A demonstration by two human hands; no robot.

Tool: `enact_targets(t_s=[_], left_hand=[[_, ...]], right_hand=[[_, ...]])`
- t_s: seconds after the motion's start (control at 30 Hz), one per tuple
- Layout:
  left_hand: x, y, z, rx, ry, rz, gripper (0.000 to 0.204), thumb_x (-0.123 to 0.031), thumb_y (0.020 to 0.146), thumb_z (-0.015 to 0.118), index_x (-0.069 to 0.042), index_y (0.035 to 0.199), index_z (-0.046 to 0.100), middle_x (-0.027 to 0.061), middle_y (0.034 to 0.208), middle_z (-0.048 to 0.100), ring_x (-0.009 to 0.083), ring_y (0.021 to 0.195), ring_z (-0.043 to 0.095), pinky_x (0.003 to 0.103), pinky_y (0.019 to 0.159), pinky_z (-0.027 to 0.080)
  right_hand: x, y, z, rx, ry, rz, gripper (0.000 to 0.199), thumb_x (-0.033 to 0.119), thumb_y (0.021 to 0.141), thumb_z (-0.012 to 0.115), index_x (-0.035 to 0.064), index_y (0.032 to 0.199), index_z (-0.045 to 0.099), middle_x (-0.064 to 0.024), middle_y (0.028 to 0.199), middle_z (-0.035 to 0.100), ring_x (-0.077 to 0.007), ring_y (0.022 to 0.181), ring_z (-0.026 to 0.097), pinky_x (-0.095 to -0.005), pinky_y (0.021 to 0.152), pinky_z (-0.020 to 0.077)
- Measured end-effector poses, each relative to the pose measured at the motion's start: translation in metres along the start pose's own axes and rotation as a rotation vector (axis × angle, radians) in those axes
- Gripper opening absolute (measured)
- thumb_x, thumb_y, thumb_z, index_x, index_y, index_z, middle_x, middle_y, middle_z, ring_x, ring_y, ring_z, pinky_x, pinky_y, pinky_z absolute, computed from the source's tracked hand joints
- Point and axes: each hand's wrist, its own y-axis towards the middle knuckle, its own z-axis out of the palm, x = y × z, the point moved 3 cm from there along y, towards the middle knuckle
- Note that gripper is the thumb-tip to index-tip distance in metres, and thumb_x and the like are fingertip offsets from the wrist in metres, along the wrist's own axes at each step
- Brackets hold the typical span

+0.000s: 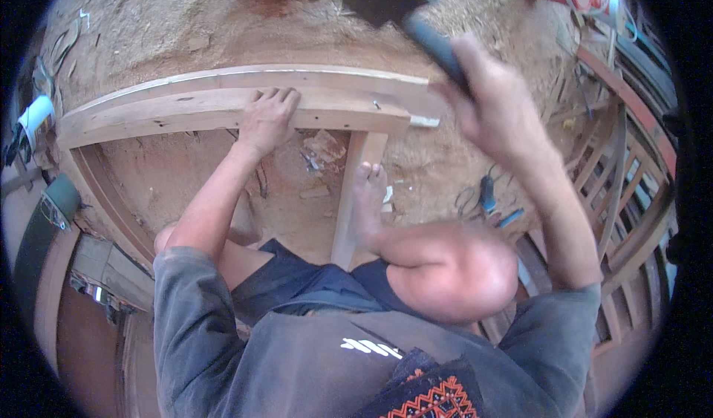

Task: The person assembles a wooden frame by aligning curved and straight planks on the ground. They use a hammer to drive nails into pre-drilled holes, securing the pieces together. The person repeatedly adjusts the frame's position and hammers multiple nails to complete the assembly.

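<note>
Sawdust and wood chips cover the ground; a bare foot rests on the upright rail. The left hand lies flat, fingers spread, on the long pale wooden beam – rough-sawn, slightly curved. The right hand, raised and blurred, is wrapped round a hammer – dark head at the far side.

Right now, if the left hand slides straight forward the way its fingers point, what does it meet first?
The left hand already lies on the curved wooden beam; going on, it would probably cross the beam's far edge onto the sawdust-covered ground.
</note>
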Motion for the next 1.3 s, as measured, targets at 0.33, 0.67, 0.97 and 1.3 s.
enact_targets(t_s=[0.33,0.67,0.97,1.3], left_hand=[[0.002,-0.004,0.008,-0.112,0.003,0.008,0.035,-0.011,0.077,0.069,-0.01,0.112,0.066,0.0063,0.111,0.071,0.024,0.104,0.069,0.041,0.09,0.052],[0.007,-0.007,0.013,-0.056,-0.045,0.029,0.039,-0.01,0.077,0.07,-0.009,0.115,0.066,0.0072,0.116,0.071,0.0254,0.11,0.068,0.043,0.094,0.053],[0.003,-0.004,0.001,-0.146,-0.046,0.063,0.029,-0.008,0.075,0.068,-0.007,0.104,0.065,0.0081,0.108,0.071,0.0269,0.106,0.069,0.043,0.091,0.053],[-0.001,-0.001,0.0,-0.043,0.016,0.046,0.051,-0.016,0.074,0.077,-0.012,0.124,0.066,0.0047,0.124,0.072,0.0268,0.114,0.067,0.043,0.096,0.052]], right_hand=[[0.036,0.012,0.052,0.669,-0.43,0.228,0.027,0.002,0.089,0.061,-0.0035,0.113,0.051,-0.0292,0.096,0.07,-0.0476,0.089,0.072,-0.0568,0.077,0.0571],[0.031,0.018,0.079,0.474,-0.183,0.173,0.03,0.009,0.094,0.062,-0.0012,0.117,0.046,-0.0308,0.088,0.068,-0.0518,0.086,0.068,-0.0616,0.076,0.053],[0.003,-0.049,0.034,0.09,0.226,0.324,0.043,0.023,0.096,0.075,-0.0016,0.124,0.052,-0.0283,0.08,0.066,-0.048,0.081,0.07,-0.053,0.07,0.0508],[-0.051,-0.111,0.091,0.076,0.259,0.577,0.049,0.029,0.095,0.076,-0.006,0.124,0.059,-0.0284,0.09,0.07,-0.0454,0.085,0.069,-0.0471,0.077,0.0533]])
